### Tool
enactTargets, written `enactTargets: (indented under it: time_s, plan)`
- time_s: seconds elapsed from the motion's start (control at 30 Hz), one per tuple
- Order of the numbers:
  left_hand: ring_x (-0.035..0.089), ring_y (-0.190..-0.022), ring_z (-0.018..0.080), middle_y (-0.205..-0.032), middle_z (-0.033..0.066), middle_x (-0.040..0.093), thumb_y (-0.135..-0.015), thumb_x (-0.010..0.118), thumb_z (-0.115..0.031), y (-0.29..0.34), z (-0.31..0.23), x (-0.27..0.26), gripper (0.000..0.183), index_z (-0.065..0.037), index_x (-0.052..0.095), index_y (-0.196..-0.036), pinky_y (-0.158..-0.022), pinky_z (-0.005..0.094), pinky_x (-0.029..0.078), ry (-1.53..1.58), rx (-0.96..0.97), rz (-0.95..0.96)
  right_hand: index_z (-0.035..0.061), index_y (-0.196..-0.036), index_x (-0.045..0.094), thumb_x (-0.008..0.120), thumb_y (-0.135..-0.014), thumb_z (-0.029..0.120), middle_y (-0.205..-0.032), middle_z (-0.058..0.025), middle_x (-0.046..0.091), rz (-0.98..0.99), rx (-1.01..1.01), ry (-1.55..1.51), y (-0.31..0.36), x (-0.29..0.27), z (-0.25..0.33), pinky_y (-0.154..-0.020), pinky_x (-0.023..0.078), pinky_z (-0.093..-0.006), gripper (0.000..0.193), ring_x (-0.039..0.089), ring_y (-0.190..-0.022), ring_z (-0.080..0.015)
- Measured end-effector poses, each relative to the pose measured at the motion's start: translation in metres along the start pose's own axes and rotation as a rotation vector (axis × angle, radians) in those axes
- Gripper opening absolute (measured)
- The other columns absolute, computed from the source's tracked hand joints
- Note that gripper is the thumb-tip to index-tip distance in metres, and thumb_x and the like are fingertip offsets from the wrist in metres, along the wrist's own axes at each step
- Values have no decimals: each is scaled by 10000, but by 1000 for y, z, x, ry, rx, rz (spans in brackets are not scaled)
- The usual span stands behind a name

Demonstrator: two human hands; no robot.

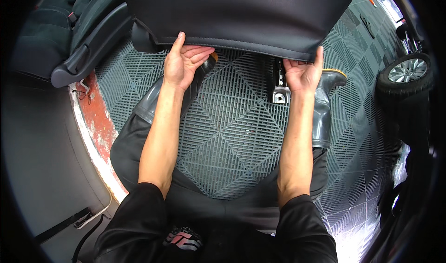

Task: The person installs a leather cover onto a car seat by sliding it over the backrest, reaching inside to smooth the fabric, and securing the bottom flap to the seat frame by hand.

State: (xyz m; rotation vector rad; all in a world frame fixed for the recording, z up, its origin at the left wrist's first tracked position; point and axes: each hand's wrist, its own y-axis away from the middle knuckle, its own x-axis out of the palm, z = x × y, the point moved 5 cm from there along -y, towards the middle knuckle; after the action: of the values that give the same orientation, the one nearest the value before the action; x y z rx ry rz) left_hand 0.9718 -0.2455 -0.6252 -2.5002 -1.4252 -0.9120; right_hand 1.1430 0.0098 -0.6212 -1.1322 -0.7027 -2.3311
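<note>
One black leatherette seat panel [241, 17] sat just beyond my left hand [179, 69] and right hand [303, 77], its stitched hem [241, 48] touching both. Seemed supple-skinned over firmer backing, slightly slick — best held near the hem's ends. Left: palm turned up, thumb spread from fingers; right: likewise, at the hem's corner. Forearms [297, 142] reached out nearly straight.

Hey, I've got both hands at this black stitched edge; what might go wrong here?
The stitched edge might slip from the left hand, whose palm faces up and looks fairly open. The right hand could scrape against the metal rail close beside it.
</note>
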Motion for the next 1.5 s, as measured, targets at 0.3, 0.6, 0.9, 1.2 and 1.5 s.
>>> enactTargets:
  time_s: [0.3, 0.6, 0.9, 1.2, 1.5]
  plan:
    - [615, -1098, 431, -1057, 301, 642, -899, 632, -569, 10, 14, 11, 666, 10, 529, -1213, -1055, 521, 418, 147, 95, -96, 27, -1326, 501, 469, -1039, 416, -1264, -157, 576, -113, -225, 143, 21, 2, 7, -900, 532, -487, 484, 601, -1095, -316]
    - [565, -1191, 424, -1267, 248, 590, -968, 574, -490, 10, 0, 2, 617, 18, 515, -1312, -1099, 575, 357, 240, 100, 80, 8, -1365, 458, 447, -1041, 437, -1341, -170, 522, -102, -270, 198, 19, -7, -2, -947, 506, -537, 538, 562, -1155, -354]
    - [611, -1166, 403, -1230, 227, 647, -1054, 420, -405, -14, 11, -24, 513, 26, 544, -1304, -1078, 556, 400, 188, 165, 297, -41, -907, 564, 490, -1028, 465, -853, -73, 582, -87, -672, 407, -15, -27, -17, -643, 483, -327, 525, 538, -724, -161]
    - [722, -741, 290, -990, 222, 715, -1002, 584, -286, -11, -3, -31, 394, 99, 646, -1054, -708, 366, 597, -334, 401, -154, -30, -732, 636, 514, -989, 549, -589, -61, 623, -164, -1038, 975, -26, -45, -7, -561, 468, -334, 645, 579, -554, -164]
    - [699, -633, 208, -703, 154, 712, -948, 684, -332, -12, -10, -20, 432, 70, 668, -792, -631, 293, 565, -630, 650, -343, -8, -714, 608, 564, -948, 569, -601, -162, 619, -440, -1128, 1165, -21, -27, -7, -572, 487, -451, 625, 609, -572, -366]
